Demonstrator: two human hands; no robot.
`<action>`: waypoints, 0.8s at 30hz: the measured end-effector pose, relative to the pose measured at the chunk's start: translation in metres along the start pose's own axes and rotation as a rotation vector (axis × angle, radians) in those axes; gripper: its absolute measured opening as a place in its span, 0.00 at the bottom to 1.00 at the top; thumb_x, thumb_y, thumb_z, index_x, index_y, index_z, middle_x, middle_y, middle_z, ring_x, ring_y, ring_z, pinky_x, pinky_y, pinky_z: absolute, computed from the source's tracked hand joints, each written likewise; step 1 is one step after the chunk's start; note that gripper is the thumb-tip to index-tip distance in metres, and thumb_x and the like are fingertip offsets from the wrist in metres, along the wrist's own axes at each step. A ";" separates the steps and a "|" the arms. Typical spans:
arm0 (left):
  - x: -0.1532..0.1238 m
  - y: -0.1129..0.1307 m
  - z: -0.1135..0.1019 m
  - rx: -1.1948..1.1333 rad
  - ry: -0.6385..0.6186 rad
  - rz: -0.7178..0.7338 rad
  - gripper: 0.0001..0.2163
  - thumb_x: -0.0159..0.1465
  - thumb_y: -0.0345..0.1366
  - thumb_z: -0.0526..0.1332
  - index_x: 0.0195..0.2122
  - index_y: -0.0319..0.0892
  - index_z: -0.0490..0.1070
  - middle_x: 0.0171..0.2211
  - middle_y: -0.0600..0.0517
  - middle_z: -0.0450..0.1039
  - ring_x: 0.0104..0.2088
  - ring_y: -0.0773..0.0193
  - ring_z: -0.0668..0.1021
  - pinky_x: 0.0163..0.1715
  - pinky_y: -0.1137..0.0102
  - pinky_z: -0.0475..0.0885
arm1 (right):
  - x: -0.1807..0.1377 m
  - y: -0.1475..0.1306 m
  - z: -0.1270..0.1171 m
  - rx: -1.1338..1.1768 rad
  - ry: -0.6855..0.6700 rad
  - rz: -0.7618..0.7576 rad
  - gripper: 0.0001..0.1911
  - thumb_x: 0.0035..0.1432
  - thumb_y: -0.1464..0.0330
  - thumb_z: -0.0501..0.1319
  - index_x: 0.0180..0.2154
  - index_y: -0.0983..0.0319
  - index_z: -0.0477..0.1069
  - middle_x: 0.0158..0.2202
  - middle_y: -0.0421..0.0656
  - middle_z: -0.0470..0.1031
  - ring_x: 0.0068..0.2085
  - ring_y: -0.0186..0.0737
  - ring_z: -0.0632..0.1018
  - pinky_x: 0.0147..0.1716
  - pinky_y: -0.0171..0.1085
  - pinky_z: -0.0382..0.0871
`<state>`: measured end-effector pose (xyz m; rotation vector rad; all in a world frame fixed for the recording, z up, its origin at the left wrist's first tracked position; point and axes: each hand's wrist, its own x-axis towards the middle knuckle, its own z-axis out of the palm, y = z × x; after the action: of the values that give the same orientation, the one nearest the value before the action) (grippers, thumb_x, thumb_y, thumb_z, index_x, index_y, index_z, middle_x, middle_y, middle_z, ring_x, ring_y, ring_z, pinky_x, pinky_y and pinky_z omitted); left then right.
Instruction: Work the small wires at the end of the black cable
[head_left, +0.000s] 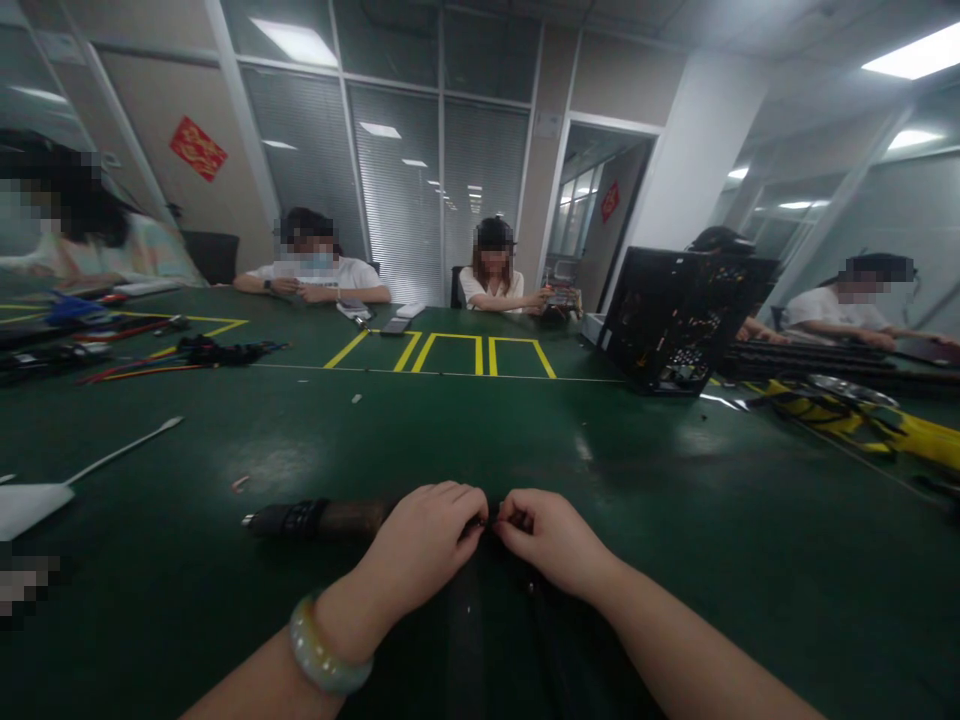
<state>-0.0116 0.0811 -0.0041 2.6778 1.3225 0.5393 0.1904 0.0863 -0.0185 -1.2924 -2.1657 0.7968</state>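
Note:
My left hand (431, 545), with a pale bangle (324, 645) at the wrist, is closed in a pinch. Close beside it, my right hand (551, 540) has its thumb and fingers pressed together. Something dark and small shows between the fingertips, too dim to name. Under and left of my left hand lies a dark rod-like thing (322, 518) with a ribbed black collar and a metal tip at its left end. My left hand covers its right end. Below the hands a dark strip (465, 630) runs toward me, hard to tell from the green tabletop (675, 560).
A black computer case (660, 320) stands at the back right, with yellow-and-black straps (855, 420) beyond it. Bundled cables (195, 350) and a white adapter with a cord (34, 508) lie at left. Several people sit around the table. Yellow tape (480, 355) marks the far side.

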 end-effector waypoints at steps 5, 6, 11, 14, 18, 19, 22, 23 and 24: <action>0.000 0.001 -0.002 -0.008 -0.008 -0.023 0.04 0.61 0.31 0.59 0.37 0.46 0.68 0.36 0.54 0.72 0.38 0.60 0.74 0.39 0.66 0.65 | 0.000 -0.001 -0.001 0.036 -0.013 0.005 0.04 0.59 0.69 0.59 0.32 0.61 0.72 0.28 0.37 0.73 0.29 0.33 0.72 0.28 0.30 0.60; 0.000 0.001 -0.002 -0.010 -0.010 -0.028 0.04 0.61 0.31 0.59 0.37 0.46 0.68 0.36 0.54 0.72 0.38 0.60 0.73 0.39 0.66 0.65 | 0.000 -0.001 -0.001 0.044 -0.015 0.006 0.04 0.59 0.69 0.59 0.32 0.61 0.72 0.29 0.37 0.73 0.29 0.33 0.72 0.28 0.30 0.60; 0.000 0.000 -0.001 -0.023 -0.013 -0.052 0.05 0.61 0.32 0.60 0.38 0.46 0.67 0.36 0.55 0.72 0.38 0.60 0.73 0.39 0.65 0.65 | 0.001 0.003 0.002 0.062 -0.006 0.020 0.05 0.59 0.68 0.59 0.32 0.61 0.71 0.28 0.37 0.73 0.29 0.33 0.72 0.27 0.30 0.60; 0.000 0.000 0.000 -0.017 -0.012 -0.067 0.05 0.61 0.33 0.60 0.39 0.46 0.67 0.36 0.54 0.72 0.38 0.60 0.73 0.38 0.65 0.65 | 0.002 0.005 0.003 0.056 -0.004 0.021 0.04 0.58 0.68 0.60 0.31 0.61 0.71 0.27 0.37 0.73 0.28 0.32 0.72 0.27 0.30 0.59; 0.000 0.000 0.001 -0.010 -0.012 -0.070 0.05 0.62 0.33 0.59 0.39 0.46 0.67 0.35 0.53 0.72 0.38 0.60 0.73 0.38 0.66 0.65 | 0.001 0.003 0.003 0.063 -0.006 0.013 0.05 0.59 0.68 0.59 0.31 0.61 0.71 0.27 0.36 0.73 0.28 0.32 0.72 0.27 0.30 0.59; 0.000 0.000 0.001 -0.013 -0.010 -0.072 0.05 0.62 0.33 0.59 0.39 0.46 0.67 0.35 0.54 0.72 0.38 0.60 0.73 0.38 0.66 0.65 | 0.001 0.003 0.003 0.066 -0.006 0.012 0.05 0.59 0.68 0.59 0.31 0.61 0.71 0.27 0.36 0.73 0.29 0.32 0.72 0.27 0.30 0.59; 0.000 -0.001 0.001 -0.017 0.000 -0.088 0.05 0.61 0.34 0.60 0.39 0.46 0.67 0.36 0.54 0.72 0.38 0.60 0.73 0.38 0.66 0.65 | 0.000 0.002 0.003 0.072 -0.009 0.015 0.05 0.60 0.68 0.59 0.32 0.60 0.71 0.27 0.37 0.73 0.29 0.33 0.72 0.27 0.30 0.59; 0.000 -0.001 0.001 -0.015 0.003 -0.092 0.05 0.61 0.34 0.60 0.39 0.46 0.67 0.36 0.54 0.72 0.38 0.60 0.73 0.38 0.66 0.65 | 0.000 0.002 0.003 0.073 -0.008 0.017 0.05 0.59 0.68 0.59 0.32 0.60 0.71 0.27 0.37 0.73 0.29 0.33 0.72 0.27 0.30 0.59; 0.000 -0.001 0.001 -0.013 0.003 -0.092 0.05 0.61 0.34 0.61 0.38 0.45 0.67 0.36 0.54 0.72 0.38 0.60 0.73 0.38 0.65 0.65 | 0.000 0.002 0.003 0.074 -0.006 0.020 0.05 0.59 0.68 0.59 0.32 0.61 0.71 0.28 0.37 0.73 0.29 0.33 0.72 0.27 0.30 0.59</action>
<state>-0.0123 0.0816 -0.0056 2.5909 1.4299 0.5400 0.1897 0.0862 -0.0222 -1.2783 -2.1108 0.8809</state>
